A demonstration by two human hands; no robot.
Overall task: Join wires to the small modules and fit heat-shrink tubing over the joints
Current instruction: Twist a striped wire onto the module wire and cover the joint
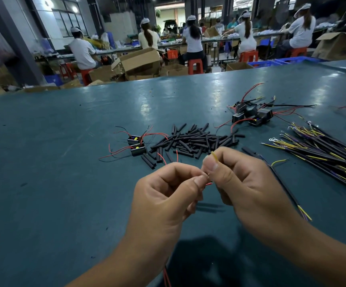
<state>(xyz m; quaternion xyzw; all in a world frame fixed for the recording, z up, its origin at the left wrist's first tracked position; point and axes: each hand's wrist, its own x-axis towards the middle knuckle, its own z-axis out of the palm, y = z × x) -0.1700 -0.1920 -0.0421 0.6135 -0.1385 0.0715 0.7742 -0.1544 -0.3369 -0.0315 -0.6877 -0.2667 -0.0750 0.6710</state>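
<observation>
Above the bench [64, 183], our left hand [163, 195] pinches a red wire [209, 183] in its grip; our right hand [242, 183] pinches a yellow wire [215, 156], tips meeting.

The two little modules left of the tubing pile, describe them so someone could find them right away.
On the teal table, find the black heat-shrink pile at centre. At its left edge sit two modules, small black boxes with thin red leads. Unlike the cluster of modules far right, they show yellow parts on top.

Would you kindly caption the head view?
Both hands, left hand and right hand, pinch wire ends together above heat-shrink tubing.
</observation>
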